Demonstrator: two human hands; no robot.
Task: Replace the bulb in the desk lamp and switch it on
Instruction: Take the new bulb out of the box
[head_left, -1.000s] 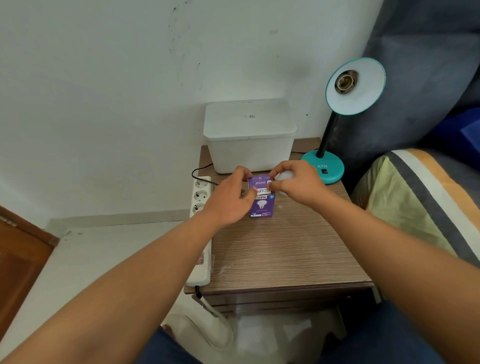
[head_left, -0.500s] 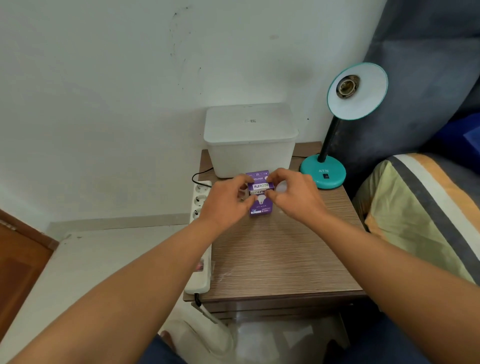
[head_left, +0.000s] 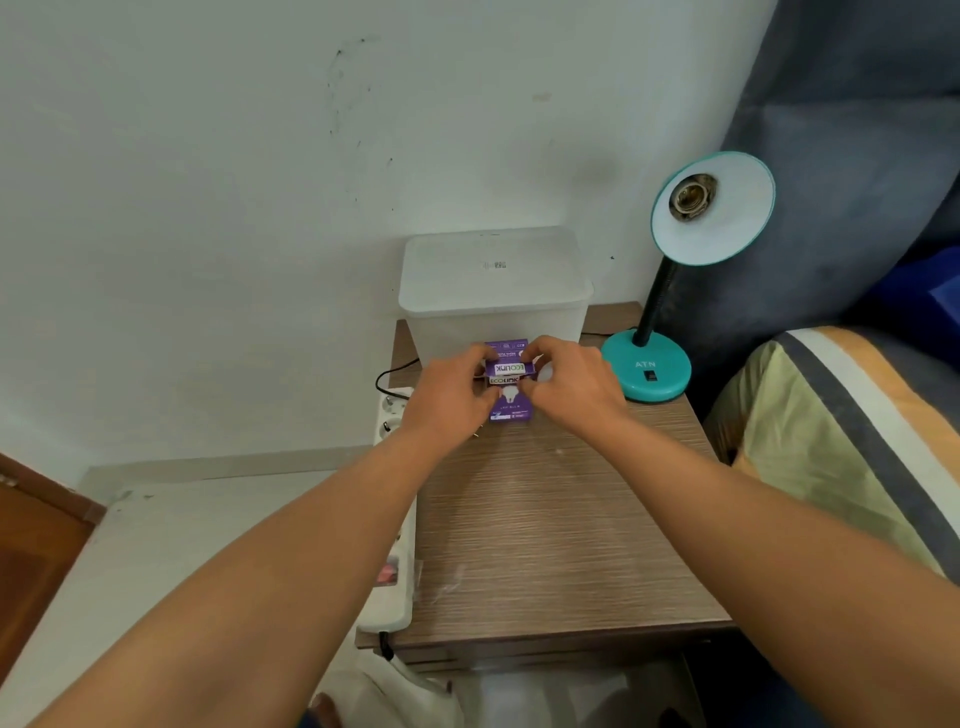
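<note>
A: Which step are u on?
B: Opening the bulb box (head_left: 508, 382), far side of the table (head_left: 561, 530), just in front of the white bin (head_left: 493, 291). My left hand (head_left: 447, 397) pinches its left edge, right hand (head_left: 574, 387) pinches the top flap, w/ something white tucked in it, prob a bulb, can't tell
A: Next?
B: I'd say get the new bulb out, then screw it into the lamp (head_left: 691, 249) on the far right. Socket (head_left: 693, 196) looks empty, needs a straight start on the thread
A: Count?
B: 1 box, 1 lamp, 1 bin, 1 power strip (head_left: 396, 499) on the left edge
</note>
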